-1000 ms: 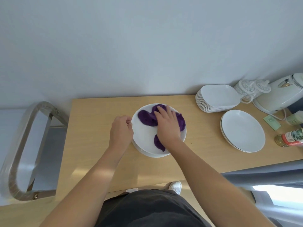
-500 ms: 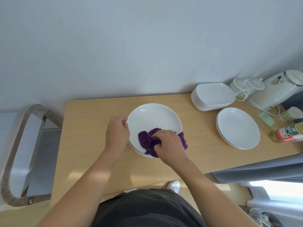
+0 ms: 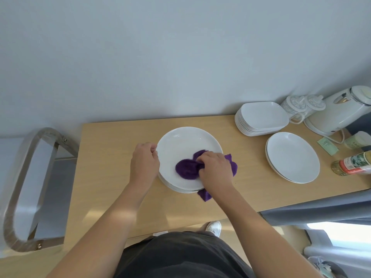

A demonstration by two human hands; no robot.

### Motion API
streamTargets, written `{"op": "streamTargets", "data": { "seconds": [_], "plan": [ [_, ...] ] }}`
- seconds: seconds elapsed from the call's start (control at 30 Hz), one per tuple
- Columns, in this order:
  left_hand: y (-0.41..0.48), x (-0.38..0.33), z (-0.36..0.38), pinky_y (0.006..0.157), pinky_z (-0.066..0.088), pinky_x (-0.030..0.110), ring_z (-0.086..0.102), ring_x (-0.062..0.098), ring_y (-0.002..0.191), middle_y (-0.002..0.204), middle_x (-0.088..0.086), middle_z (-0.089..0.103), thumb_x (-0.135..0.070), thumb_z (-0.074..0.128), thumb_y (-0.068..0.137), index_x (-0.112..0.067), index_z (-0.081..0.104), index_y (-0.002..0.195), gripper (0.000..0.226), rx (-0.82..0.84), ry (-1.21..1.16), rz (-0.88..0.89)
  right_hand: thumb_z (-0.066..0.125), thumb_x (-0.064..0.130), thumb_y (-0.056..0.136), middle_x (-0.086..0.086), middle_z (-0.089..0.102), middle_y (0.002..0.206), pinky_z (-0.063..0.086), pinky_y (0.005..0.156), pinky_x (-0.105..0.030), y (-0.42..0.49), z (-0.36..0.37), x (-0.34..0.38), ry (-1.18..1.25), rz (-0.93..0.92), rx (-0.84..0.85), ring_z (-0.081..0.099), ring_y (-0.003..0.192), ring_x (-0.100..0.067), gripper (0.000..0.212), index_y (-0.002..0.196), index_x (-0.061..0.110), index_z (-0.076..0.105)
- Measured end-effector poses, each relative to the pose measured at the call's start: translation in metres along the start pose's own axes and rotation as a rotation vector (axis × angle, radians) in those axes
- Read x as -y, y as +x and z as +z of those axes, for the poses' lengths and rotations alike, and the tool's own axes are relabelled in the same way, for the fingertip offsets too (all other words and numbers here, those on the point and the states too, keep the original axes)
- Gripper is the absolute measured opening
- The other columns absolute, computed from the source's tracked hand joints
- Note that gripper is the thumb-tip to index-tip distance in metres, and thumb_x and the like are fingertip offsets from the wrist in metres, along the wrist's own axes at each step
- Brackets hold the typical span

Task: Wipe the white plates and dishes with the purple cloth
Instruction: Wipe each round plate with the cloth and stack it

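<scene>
Gripping the purple cloth (image 3: 186,171), the right hand (image 3: 215,169) has its fingers curled and clamped on a bunched fold, knuckles up. The cloth lies on the near right part of the top plate (image 3: 186,143), a round white plate on a stack of plates on the wooden table (image 3: 112,137). The cloth's long axis runs side to side. A rounded lobe projects to the left of the fingertips toward the plate centre, and the other end spreads out to the right of the knuckles, past the plate rim. One corner extends behind the wrist, over the near rim and onto the table. The left hand (image 3: 144,163) holds the left rim of the top plate, fingers curled together against the edge. A stack of square dishes (image 3: 263,117) and a second pile of round plates (image 3: 293,157) stand well to the right of the right hand. One second ago the right hand lay flat with fingers spread on the cloth at the far side of the plate. It is now bunched at the near side, and the cloth corner has crossed the near rim. The left hand's grip is unchanged.
</scene>
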State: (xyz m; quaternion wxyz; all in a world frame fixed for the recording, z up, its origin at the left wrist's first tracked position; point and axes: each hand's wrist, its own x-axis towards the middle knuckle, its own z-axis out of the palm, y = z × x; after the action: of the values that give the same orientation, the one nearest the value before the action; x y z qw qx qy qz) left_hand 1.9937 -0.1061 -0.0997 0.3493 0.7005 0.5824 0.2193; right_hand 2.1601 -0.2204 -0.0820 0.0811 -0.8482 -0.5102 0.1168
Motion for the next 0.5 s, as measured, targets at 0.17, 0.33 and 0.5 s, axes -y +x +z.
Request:
{"op": "streamTargets", "data": {
  "seconds": [0.17,0.33,0.5],
  "plan": [
    [0.000,0.001,-0.001,0.084,0.051,0.038,0.061,0.023,0.096,0.115,0.004,0.059,-0.006,0.049,0.096,-0.014,0.067,0.114,0.026,0.007,-0.031,-0.012,0.049,-0.001,0.086,0.000,0.058,0.138,0.024,0.111,-0.029,0.029,0.008,0.008,0.165,-0.023,-0.092,0.044,0.133,-0.024,0.047,0.129,0.012,0.064],
    [0.002,0.003,0.000,0.087,0.053,0.041,0.062,0.024,0.097,0.115,0.004,0.061,-0.008,0.051,0.096,-0.013,0.067,0.116,0.026,0.023,-0.031,-0.019,0.052,0.002,0.087,-0.003,0.048,0.149,0.022,0.121,-0.037,0.039,0.011,0.025,0.292,-0.176,0.063,0.033,0.144,-0.022,0.051,0.137,0.011,0.058],
    [0.001,0.002,0.000,0.085,0.050,0.035,0.061,0.022,0.099,0.115,0.005,0.062,-0.007,0.051,0.096,-0.012,0.068,0.114,0.025,0.002,-0.017,-0.002,0.060,0.001,0.070,0.000,0.071,0.118,0.045,0.104,-0.036,0.005,0.012,0.024,0.274,-0.366,0.117,0.057,0.119,-0.022,0.044,0.111,0.010,0.073]
  ]
}}
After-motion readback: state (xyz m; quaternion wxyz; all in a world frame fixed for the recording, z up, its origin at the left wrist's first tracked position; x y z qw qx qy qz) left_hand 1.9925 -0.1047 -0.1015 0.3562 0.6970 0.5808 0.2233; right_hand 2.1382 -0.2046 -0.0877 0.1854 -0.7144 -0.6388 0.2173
